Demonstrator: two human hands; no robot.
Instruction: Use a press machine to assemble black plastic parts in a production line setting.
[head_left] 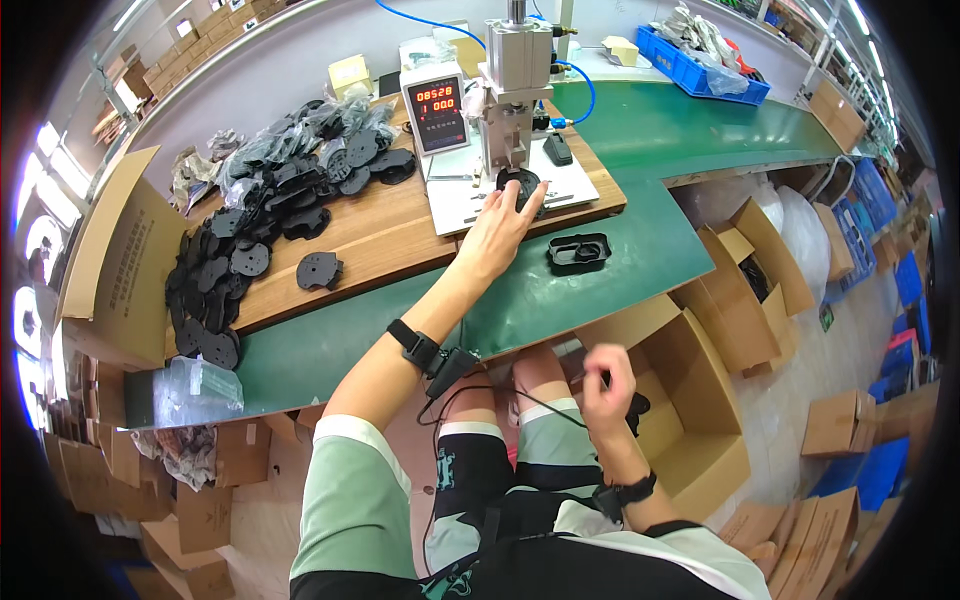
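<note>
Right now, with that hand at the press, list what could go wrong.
1. The left hand rests its fingers on the black disc part directly under the press head; if the press cycled, fingers could be caught.
2. The right hand is low over the lap, holding something small and dark, so the disc is steadied by one hand only and might seat crooked.
3. The black frame part lies loose on the green belt and could get knocked.

The person wears a pale green and white shirt with short sleeves, patterned shorts, and a black band on each wrist, the left one (415, 346) with a cable
</note>
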